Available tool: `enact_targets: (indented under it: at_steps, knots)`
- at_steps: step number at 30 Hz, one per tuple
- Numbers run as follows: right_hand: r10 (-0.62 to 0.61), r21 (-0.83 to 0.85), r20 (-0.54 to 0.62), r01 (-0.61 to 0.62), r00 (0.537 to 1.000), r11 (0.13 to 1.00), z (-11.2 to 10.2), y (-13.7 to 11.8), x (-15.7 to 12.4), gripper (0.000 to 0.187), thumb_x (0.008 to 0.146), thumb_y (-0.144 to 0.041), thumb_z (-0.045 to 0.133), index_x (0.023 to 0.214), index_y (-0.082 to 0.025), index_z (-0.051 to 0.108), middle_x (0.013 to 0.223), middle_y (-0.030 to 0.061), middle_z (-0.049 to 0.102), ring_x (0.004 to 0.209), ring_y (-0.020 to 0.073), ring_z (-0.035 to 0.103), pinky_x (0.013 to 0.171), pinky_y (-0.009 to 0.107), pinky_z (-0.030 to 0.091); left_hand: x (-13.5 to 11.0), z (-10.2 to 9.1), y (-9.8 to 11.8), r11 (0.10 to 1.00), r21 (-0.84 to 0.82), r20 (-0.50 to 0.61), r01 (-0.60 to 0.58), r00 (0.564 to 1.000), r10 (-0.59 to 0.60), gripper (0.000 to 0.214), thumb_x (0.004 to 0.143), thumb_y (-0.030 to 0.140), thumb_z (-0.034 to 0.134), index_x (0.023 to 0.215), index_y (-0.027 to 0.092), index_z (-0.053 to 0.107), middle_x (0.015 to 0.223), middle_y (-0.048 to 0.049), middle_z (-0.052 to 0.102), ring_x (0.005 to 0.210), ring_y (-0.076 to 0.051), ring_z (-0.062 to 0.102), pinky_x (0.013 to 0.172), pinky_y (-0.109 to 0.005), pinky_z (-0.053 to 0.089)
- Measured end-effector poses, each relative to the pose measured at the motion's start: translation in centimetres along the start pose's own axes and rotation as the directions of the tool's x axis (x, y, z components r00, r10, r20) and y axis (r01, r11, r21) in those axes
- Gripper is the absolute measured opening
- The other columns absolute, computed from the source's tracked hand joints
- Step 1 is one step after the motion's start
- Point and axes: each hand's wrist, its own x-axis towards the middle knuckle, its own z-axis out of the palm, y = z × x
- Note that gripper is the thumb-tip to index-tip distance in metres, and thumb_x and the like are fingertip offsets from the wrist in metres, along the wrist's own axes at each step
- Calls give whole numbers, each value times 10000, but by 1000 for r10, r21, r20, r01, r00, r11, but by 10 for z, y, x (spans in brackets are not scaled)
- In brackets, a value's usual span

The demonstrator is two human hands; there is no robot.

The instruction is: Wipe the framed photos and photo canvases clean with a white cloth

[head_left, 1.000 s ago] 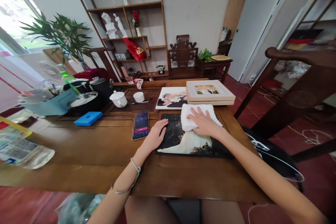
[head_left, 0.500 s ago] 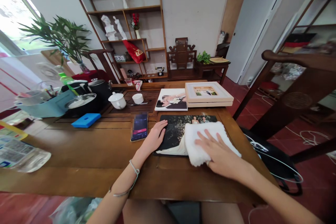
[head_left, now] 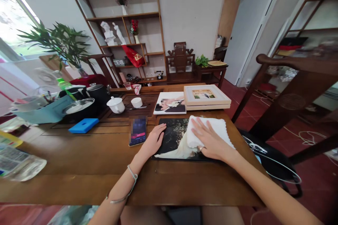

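Fingers [head_left: 201,132] of the right hand [head_left: 214,145] are fanned out flat on a folded, fluffy white cloth [head_left: 221,126], not pinching it, over the 3 o'clock side of a dark rectangular photo panel [head_left: 169,135] lying on the brown wooden bench [head_left: 195,182]. Left hand [head_left: 153,140] has its fingers loosely together at the panel's 9 o'clock edge, gripping nothing. Cloth looks soft and light, easy to bunch from any corner. Panel's probably stiff, maybe slick and scratchable, so I'd take it by opposite edges, at 9 and 3
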Motion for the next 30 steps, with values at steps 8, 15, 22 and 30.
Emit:
enact_targets:
  at_steps: [8, 15, 22, 30]
  knots:
    - [-277, 176, 22, 269, 961, 947, 11, -31, 7, 864, 726, -186, 533, 1519, -92, 203, 1599, 141, 94, 1461, 291, -50, 1161, 568, 9, 0, 0, 1, 1000, 3, 5, 29, 1000, -29, 354, 952, 230, 384, 1216, 151, 608, 1327, -133, 591, 1278, -238, 519, 1112, -486, 394]
    - [276, -12, 80, -276, 958, 961, 5, 5, 14, 779, 768, -144, 465, 1508, -60, 236, 1575, 196, 166, 1437, 401, 112, 1101, 654, 171, 0, -3, 2, 1000, 10, 13, 16, 1000, -16, 347, 956, 236, 391, 1213, 145, 605, 1322, -135, 596, 1274, -238, 523, 1110, -496, 394]
    - [321, -118, 60, -313, 945, 942, 9, -19, 0, 758, 798, -220, 530, 1465, 42, 286, 1527, 293, 225, 1384, 501, 197, 1082, 650, 226, 1, -2, 3, 1000, -3, 9, 12, 1000, -12, 348, 953, 230, 389, 1207, 144, 610, 1317, -142, 597, 1275, -243, 523, 1106, -499, 399]
    - [-282, 137, -22, 282, 959, 950, 13, -47, -3, 844, 759, -255, 545, 1517, -83, 215, 1596, 156, 113, 1457, 337, -6, 1170, 546, 59, 1, -3, 5, 999, 9, 27, 50, 998, -50, 360, 954, 226, 382, 1222, 133, 603, 1332, -144, 582, 1278, -240, 518, 1112, -478, 393]
